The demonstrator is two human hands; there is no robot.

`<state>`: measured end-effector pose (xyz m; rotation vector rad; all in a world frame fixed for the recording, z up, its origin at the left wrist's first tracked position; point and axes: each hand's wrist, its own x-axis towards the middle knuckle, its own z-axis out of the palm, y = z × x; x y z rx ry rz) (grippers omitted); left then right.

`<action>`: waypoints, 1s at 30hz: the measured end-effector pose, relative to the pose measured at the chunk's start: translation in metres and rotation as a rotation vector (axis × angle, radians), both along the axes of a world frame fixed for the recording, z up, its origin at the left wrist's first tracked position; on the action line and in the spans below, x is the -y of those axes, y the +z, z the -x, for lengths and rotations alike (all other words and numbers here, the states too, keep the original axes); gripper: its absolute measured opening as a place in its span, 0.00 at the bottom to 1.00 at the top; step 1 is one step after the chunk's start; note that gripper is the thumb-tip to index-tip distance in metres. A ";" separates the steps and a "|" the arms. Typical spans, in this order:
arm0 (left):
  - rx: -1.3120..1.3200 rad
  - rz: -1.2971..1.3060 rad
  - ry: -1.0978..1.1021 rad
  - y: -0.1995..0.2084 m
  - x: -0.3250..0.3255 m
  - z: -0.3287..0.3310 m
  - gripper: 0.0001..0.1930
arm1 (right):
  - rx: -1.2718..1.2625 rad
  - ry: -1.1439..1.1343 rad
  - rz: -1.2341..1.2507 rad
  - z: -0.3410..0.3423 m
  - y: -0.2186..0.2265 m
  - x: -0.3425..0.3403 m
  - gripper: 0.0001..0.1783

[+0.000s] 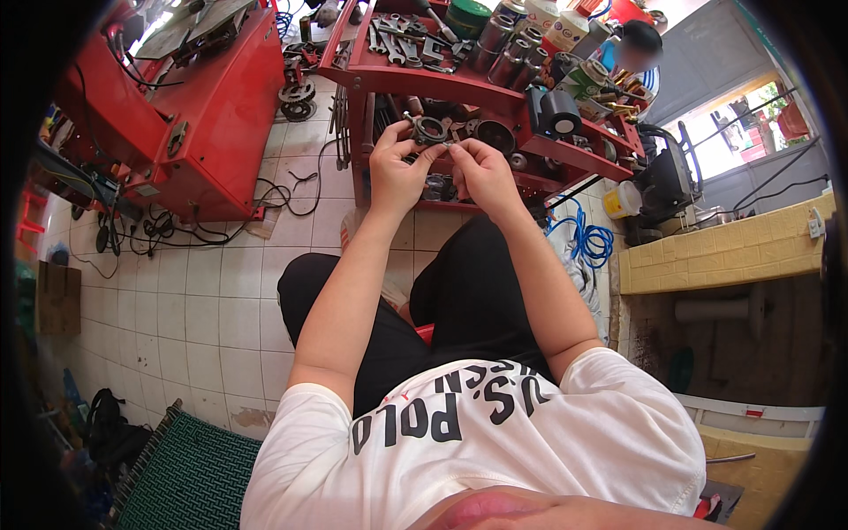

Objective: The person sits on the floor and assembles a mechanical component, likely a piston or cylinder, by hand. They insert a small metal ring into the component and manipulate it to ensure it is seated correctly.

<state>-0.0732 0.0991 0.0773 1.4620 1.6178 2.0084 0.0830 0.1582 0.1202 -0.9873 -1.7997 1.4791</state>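
My left hand [395, 174] is closed around a dark metal ring-shaped part [430, 131], holding it up in front of the red tool cart [424, 84]. The thumb reaches over toward the ring's lower right side. Close beside it, my right hand [484, 175] has its thumb and fingertips pinched together. Whatever small thing lies in that pinch is too small to make out. Both forearms stretch forward over my knees. Behind the hands, the cart's lower shelf carries loose metal parts and a dark round bowl-shaped part [495, 137], partly covered by my fingers.
Wrenches [402, 42], metal cylinders [496, 55] and cans crowd the cart's top. At left stands a red machine [212, 132], with black cables [305, 196] on the tiles. A blue coiled hose [592, 243] lies at right. A green woven seat [190, 473] is at lower left.
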 end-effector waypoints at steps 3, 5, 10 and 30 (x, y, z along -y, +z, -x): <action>0.011 -0.003 -0.001 0.000 0.000 -0.001 0.13 | 0.019 0.009 0.081 -0.001 -0.001 -0.003 0.16; 0.021 -0.013 0.003 -0.001 0.000 -0.001 0.12 | 0.006 -0.018 0.077 0.001 0.004 0.002 0.16; 0.004 -0.006 0.016 -0.003 -0.002 0.001 0.13 | -0.017 -0.045 -0.045 0.004 0.003 0.005 0.18; 0.013 -0.005 0.021 -0.001 -0.001 0.002 0.12 | -0.023 -0.071 -0.017 0.005 0.003 0.006 0.19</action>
